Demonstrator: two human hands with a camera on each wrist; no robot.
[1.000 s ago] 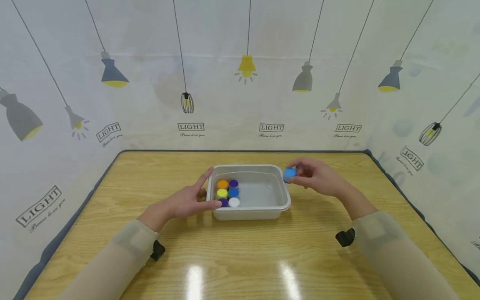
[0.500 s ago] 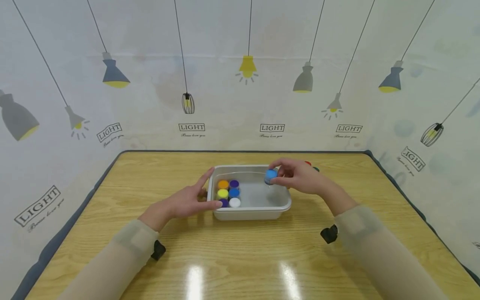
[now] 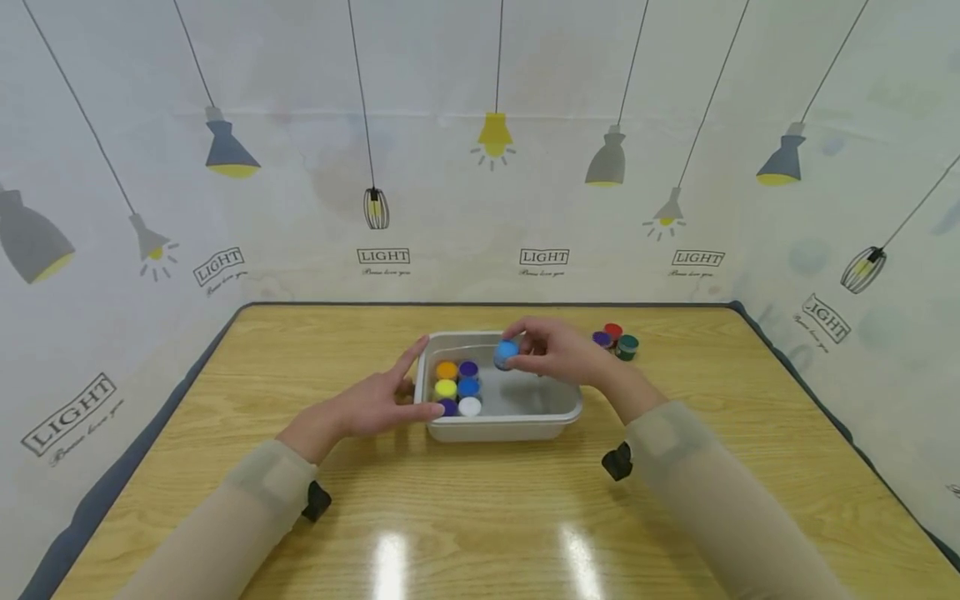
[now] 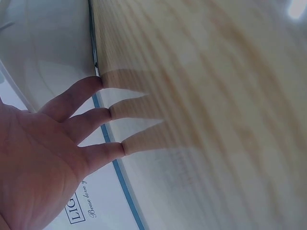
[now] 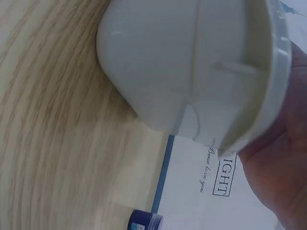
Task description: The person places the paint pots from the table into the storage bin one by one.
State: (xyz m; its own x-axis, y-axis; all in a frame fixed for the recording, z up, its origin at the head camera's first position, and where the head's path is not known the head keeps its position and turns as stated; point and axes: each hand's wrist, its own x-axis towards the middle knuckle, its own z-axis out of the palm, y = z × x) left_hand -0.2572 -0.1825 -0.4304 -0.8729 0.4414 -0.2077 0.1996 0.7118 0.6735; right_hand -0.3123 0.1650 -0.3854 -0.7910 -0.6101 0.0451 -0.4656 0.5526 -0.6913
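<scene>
My right hand (image 3: pixel 558 354) pinches a small paint jar with a light blue lid (image 3: pixel 506 353) between thumb and fingers, above the inside of the white plastic box (image 3: pixel 498 429). My left hand (image 3: pixel 378 402) lies spread at the box's left end, its thumb on the front rim and index finger by the back left corner. In the left wrist view, the other fingertips touch the table. Jars stand inside at the left, among them an orange-lidded jar (image 3: pixel 446 369), a yellow-lidded jar (image 3: pixel 445 388) and a white-lidded jar (image 3: pixel 469 407). In the right wrist view, the box wall hides the right fingers.
On the wooden table (image 3: pixel 480 517), behind and right of the box, stand a red-lidded jar (image 3: pixel 612 331), a green-lidded jar (image 3: pixel 627 347) and a purple-lidded jar (image 3: pixel 602 339). A lamp-patterned cloth (image 3: pixel 420 150) hangs around the table's back and sides.
My right hand has carried the light blue-lidded jar leftward from outside the box's right rim to over its inside. Jars behind that hand have come into view. My left hand stays put.
</scene>
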